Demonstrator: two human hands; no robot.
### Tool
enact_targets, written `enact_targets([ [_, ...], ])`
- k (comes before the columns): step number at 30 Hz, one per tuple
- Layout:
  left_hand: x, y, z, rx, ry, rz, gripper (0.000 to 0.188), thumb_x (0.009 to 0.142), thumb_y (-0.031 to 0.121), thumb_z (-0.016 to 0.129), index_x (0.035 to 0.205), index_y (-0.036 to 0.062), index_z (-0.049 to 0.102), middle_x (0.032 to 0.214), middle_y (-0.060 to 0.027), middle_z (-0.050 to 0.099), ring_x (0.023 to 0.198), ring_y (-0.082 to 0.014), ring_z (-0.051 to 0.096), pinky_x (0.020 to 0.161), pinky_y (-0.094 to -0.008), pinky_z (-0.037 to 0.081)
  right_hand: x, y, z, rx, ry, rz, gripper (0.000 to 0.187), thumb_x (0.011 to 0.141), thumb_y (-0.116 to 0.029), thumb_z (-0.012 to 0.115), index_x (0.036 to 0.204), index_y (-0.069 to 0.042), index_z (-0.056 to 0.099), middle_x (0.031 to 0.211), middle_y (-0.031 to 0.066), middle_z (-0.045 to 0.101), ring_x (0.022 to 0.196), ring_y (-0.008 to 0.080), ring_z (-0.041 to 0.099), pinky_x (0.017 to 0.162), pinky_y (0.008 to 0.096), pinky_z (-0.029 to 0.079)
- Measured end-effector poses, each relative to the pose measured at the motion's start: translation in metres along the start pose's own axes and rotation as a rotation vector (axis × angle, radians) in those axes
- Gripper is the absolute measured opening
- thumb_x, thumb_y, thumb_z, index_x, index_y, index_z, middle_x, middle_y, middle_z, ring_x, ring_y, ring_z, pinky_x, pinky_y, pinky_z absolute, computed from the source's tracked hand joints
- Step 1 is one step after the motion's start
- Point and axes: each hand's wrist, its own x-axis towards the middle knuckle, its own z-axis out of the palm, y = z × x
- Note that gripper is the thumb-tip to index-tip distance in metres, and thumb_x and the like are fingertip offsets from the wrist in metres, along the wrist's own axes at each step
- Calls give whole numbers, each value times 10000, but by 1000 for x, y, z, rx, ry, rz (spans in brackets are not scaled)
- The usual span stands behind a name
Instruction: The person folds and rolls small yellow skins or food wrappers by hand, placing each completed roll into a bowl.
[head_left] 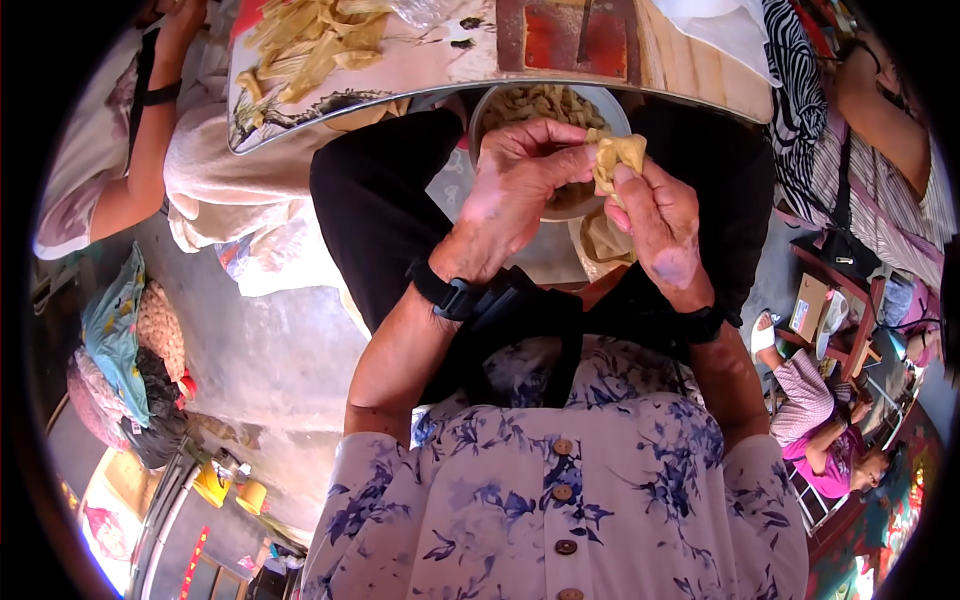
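Note:
Both hands meet in front of me, above a metal bowl (611, 106) between my knees. Pinched in my left hand (515, 190) is one end of a folded, tan strip of tofu skin (622, 152). The fingers and thumb of my right hand (660, 225) close around its other side, where it bends into a loop or knot. Many small tan pieces (540, 103) fill the bowl, partly hidden by my hands. Just below the bowl, more tan material (603, 240) shows, partly covered by my right wrist.
A table (450, 65) stands ahead, its curved edge near my hands. Loose tofu skin strips (315, 45) lie on its left side, a red-brown square panel (567, 40) at its middle. Other people sit left and right. Filled bags (125, 340) rest on the floor at left.

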Motion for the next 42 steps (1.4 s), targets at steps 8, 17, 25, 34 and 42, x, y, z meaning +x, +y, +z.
enact_targets([
  [8, 1, -21, -5, 34, 95, 102, 164, 846, 13, 586, 995, -41, 626, 930, -98, 653, 812, -123, 611, 758, -248, 509, 1, 17, -2, -108, -35, -11, 162, 915, -108, 485, 885, 43, 537, 622, 10, 447, 558, 53, 387, 493, 210, 337],
  [17, -14, -4, 3, 173, -119, 11, 175, 840, 51, 614, 991, -32, 643, 942, -81, 647, 823, -99, 582, 754, -241, 484, -8, 18, -5, -61, -6, -27, 174, 921, -119, 493, 848, 36, 526, 635, 6, 463, 560, 55, 390, 490, 214, 345],
  [25, -16, -9, 2, 342, -19, 42, 204, 855, 13, 544, 1034, -58, 612, 996, -85, 636, 891, -107, 573, 805, -236, 459, -7, 14, 4, -58, -63, 69, 202, 940, -151, 469, 900, 36, 531, 630, 6, 452, 557, 64, 399, 505, 221, 356],
  [34, -16, 1, 8, -115, -67, -71, 188, 827, -23, 511, 982, -71, 606, 1117, -123, 584, 997, -164, 546, 902, -278, 416, -11, 3, 4, 25, 14, 86, 276, 945, -208, 477, 1066, 21, 572, 824, 9, 568, 698, 27, 494, 617, 169, 453],
  [42, -12, 8, 4, 191, -437, 44, 181, 698, 85, 552, 811, -52, 585, 1164, -196, 513, 1039, -243, 523, 938, -348, 392, -18, 3, 2, -215, -17, -274, 136, 917, -91, 488, 967, 25, 537, 671, 73, 563, 556, 137, 551, 503, 267, 416],
])
